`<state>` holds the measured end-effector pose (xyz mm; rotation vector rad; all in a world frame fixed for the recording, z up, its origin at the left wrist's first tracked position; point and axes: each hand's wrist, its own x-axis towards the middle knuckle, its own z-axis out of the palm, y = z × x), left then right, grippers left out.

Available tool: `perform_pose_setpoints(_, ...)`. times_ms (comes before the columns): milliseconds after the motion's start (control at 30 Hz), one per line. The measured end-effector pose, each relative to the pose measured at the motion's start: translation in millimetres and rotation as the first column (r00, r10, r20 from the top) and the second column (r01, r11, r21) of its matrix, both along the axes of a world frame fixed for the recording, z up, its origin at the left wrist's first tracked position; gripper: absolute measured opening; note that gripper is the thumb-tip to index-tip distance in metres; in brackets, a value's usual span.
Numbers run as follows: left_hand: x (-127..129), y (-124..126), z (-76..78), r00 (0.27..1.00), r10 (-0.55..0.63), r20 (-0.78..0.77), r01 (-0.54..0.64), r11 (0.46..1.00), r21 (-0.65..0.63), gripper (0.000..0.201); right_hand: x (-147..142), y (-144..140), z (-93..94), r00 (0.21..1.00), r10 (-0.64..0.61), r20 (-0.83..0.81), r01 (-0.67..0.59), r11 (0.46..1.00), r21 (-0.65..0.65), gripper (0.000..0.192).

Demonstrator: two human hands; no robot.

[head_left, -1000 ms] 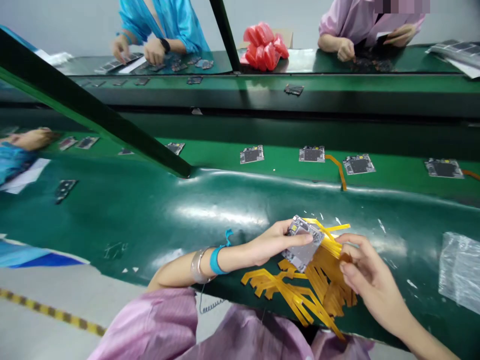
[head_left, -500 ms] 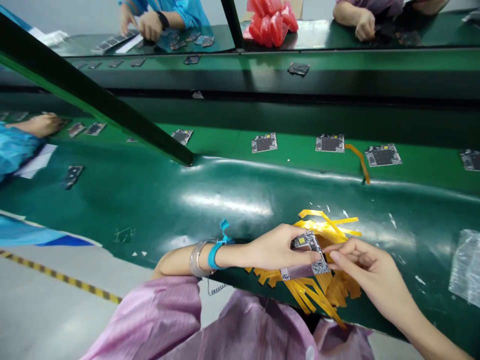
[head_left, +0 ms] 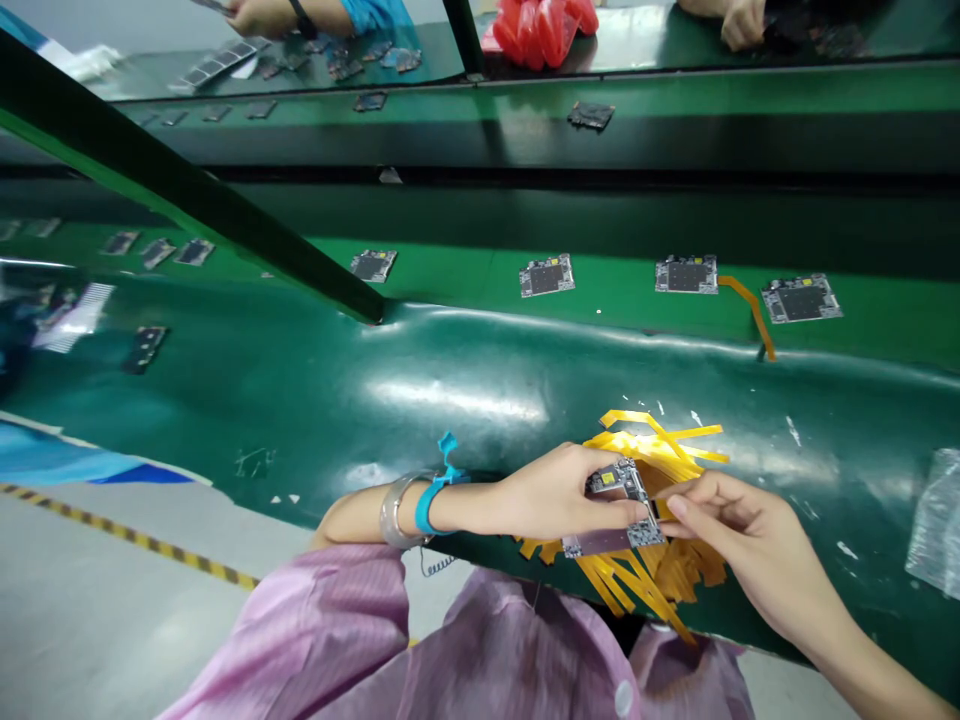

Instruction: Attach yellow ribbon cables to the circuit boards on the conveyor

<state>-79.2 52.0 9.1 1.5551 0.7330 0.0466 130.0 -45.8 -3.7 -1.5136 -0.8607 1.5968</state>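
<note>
My left hand grips a circuit board, thumb across its face and fingers behind. The board is tilted, with a small yellow square near its upper edge. At the board's right edge, the thumb and forefinger of my right hand are pinched together. Whatever lies between those fingertips is too small to make out. Beneath both hands spreads a loose pile of yellow-orange strips, partly hidden by the hands and board. A blue strap and a clear bangle circle my left wrist.
On the green belt beyond lie several circuit boards; an orange strip extends from one. A dark green post slants across the left. Clear plastic lies at right. Across the line are red bundles and other people's hands.
The nearer belt's boards have shifted right. At the left, a co-worker's arm has left the view. Across the line, a blue-sleeved person's hand has moved up. My hands keep nearly the same pose.
</note>
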Motion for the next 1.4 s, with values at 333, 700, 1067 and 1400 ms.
perform_pose_setpoints(333,0,0,1.7,0.999,-0.029,-0.014,0.029,1.0,0.011,0.028,0,3,4.8,0.994,0.089,0.069,-0.09,0.996,0.016,0.025)
perform_pose_setpoints(700,0,0,-9.0,0.999,0.029,0.02,-0.026,0.991,-0.133,0.028,-7,2,4.0,0.994,0.054,0.092,-0.056,0.998,0.016,0.029)
perform_pose_setpoints(1067,3,0,-10.9,0.995,0.092,0.029,-0.087,0.986,-0.145,0.033,-10,2,5.1,0.993,0.04,0.107,-0.045,0.998,0.047,0.034)
perform_pose_setpoints(1400,-1,7,-7.8,0.992,0.115,0.055,-0.11,0.99,-0.092,0.041,1,-1,-13.4,0.999,-0.026,-0.03,0.026,1.0,-0.008,0.044)
